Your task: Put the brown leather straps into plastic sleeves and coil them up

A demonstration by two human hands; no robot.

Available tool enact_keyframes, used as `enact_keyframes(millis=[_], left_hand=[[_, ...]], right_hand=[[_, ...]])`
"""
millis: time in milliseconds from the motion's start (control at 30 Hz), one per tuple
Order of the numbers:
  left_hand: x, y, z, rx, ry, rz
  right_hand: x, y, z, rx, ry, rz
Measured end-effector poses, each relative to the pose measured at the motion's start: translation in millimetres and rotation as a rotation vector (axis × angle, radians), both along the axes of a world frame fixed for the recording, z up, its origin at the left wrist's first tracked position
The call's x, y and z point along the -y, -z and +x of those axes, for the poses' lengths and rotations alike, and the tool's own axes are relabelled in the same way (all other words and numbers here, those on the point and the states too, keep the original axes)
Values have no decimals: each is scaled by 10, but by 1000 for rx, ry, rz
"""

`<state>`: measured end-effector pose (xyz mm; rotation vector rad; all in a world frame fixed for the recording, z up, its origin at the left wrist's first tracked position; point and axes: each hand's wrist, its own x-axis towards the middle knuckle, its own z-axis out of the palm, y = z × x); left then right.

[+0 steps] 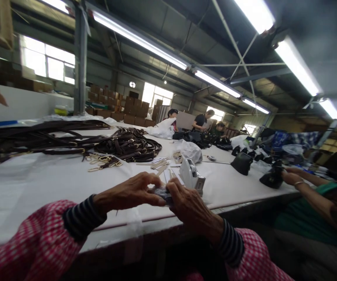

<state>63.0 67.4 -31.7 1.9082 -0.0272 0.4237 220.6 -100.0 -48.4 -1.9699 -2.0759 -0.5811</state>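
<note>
Both my hands meet over the near edge of the white worktable [77, 187]. Between them is a small grey bundle [161, 192] that looks wrapped in clear plastic; what lies inside cannot be made out. My left hand [133, 191] pinches its left end between thumb and fingers. The fingers of my right hand [187, 203] are curled over its right end. Just behind my right hand stands a white tape dispenser [189, 173]. Flat beige and white strips [162, 166] lie scattered beyond my fingers.
Dark brown straps [127, 144] with gold clasps [105, 160] are heaped at the left. A crumpled plastic bag [188, 150] and a tape roll [211, 158] lie further back. At right, a co-worker's hands [291, 177] touch a black bag [273, 175]. Other people work at the far end.
</note>
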Motion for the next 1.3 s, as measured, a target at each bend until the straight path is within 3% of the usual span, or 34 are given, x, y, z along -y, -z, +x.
enact_keyframes(millis=[100,267,467,600,767,900,1100,1200,1300], left_hand=[[-149,185,119,8,50,318],[-356,556,341,68,141,259],[-590,847,401,47,237,257],[-624,836,335,15,255,491],[-447,842,349,-31,27,742],[-443,855,354,37,81,675],[-743,759,292,39,193,634],[-824,724,285,-5,161,707],[-756,761,290,-39,97,771]], right_hand=[[-29,16,185,-298,-70,-164],[-112,232,471,-606,-206,-237],[-322,588,580,-710,-119,-218],[-469,653,497,-620,-73,-201],[-589,668,321,-586,-29,-148],[-496,646,301,-533,-17,-220],[-413,568,392,-275,-83,-303],[-542,655,352,-222,-63,-256],[-662,764,280,-239,-17,-171]])
